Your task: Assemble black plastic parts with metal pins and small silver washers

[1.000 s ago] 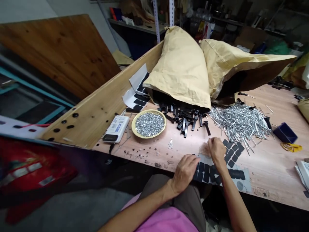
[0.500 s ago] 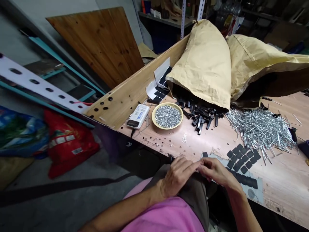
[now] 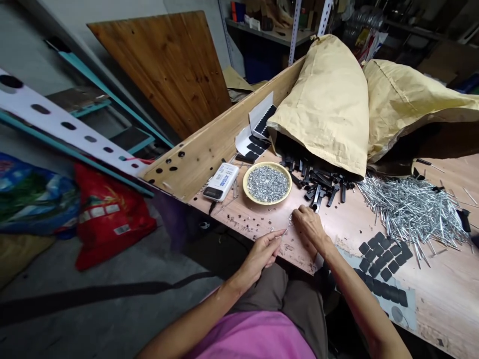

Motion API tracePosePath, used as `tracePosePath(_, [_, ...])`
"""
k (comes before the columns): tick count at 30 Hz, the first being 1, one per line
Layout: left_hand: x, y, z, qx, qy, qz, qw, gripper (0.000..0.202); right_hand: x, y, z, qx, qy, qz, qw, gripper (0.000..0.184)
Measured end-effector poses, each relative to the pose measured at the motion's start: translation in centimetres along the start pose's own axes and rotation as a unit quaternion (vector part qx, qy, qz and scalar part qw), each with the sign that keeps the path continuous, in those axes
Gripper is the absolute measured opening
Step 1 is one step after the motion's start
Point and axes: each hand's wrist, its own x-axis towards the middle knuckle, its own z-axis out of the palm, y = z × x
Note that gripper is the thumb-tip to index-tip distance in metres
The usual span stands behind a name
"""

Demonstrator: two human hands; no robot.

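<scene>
My left hand [image 3: 264, 252] is closed at the table's front edge, pinching a thin metal rod [image 3: 285, 232] whose tip points up and to the right. My right hand [image 3: 309, 224] reaches down to the tabletop, fingers together beside a few small metal rings [image 3: 291, 219]; its fingertips hide whatever they may hold. Just beyond both hands stands a yellow bowl [image 3: 245, 192] filled with small shiny metal pieces [image 3: 267, 184]. Black plastic parts [image 3: 318, 187] lie in a heap past my right hand, and a large pile of metal rods [image 3: 415, 209] spreads to its right.
Two large paper sacks [image 3: 329, 104] lie open-mouthed at the back. A white device with a dark end [image 3: 221, 182] sits left of the bowl. Black rounded pads [image 3: 379, 257] cover part of a grey sheet [image 3: 410, 309] at right. A wooden board [image 3: 224, 127] edges the table.
My hands, together over my lap before, are now apart. The right has moved forward to the small rings on the table; the left has turned, showing the rod. The view has shifted slightly.
</scene>
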Motion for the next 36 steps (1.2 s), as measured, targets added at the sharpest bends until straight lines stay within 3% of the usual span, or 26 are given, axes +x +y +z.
tracePosePath(7, [0.8,0.8,0.2,-0.025,0.015,-0.024,0.999,0.069,1.3,0.1,-0.7,0.056,0.013,0.006,0.998,0.016])
tracePosePath(9, [0.8,1.1,0.5,-0.03,0.011,-0.021,0.999,0.069,0.6,0.2,-0.5,0.148,0.052,0.03,0.987,0.012])
tracePosePath(11, [0.8,1.3,0.8,-0.029,0.004,-0.017,0.999,0.068,-0.6,0.1,-0.1,0.322,0.13,0.059,0.936,0.007])
tracePosePath(13, [0.8,1.3,1.4,-0.022,-0.008,-0.014,1.0,0.068,-2.1,-0.4,0.3,0.492,0.21,0.08,0.841,0.005])
tracePosePath(16, [0.7,1.2,2.2,-0.014,-0.031,-0.01,0.999,0.069,-4.1,-1.4,0.6,0.608,0.257,0.106,0.744,0.016])
tracePosePath(19, [0.6,1.1,3.0,-0.009,-0.051,-0.001,0.999,0.071,-5.2,-2.1,0.6,0.648,0.271,0.14,0.698,0.023])
tracePosePath(23, [0.3,1.1,3.5,-0.003,-0.066,0.009,0.998,0.076,-5.9,-2.3,0.5,0.665,0.298,0.155,0.667,0.026])
tracePosePath(27, [0.2,1.2,3.8,0.003,-0.08,-0.001,0.997,0.077,-6.6,-2.2,0.7,0.662,0.324,0.154,0.658,0.026])
tracePosePath(30, [0.2,1.3,4.1,0.004,-0.09,-0.018,0.996,0.08,-7.2,-2.2,1.1,0.636,0.346,0.143,0.674,0.022])
tracePosePath(33, [0.1,1.4,4.2,0.009,-0.106,-0.032,0.994,0.081,-7.8,-2.2,1.7,0.551,0.386,0.12,0.73,0.011])
tracePosePath(36, [0.1,1.4,4.3,0.015,-0.115,-0.035,0.993,0.081,-8.5,-2.0,2.1,0.416,0.434,0.047,0.798,0.007])
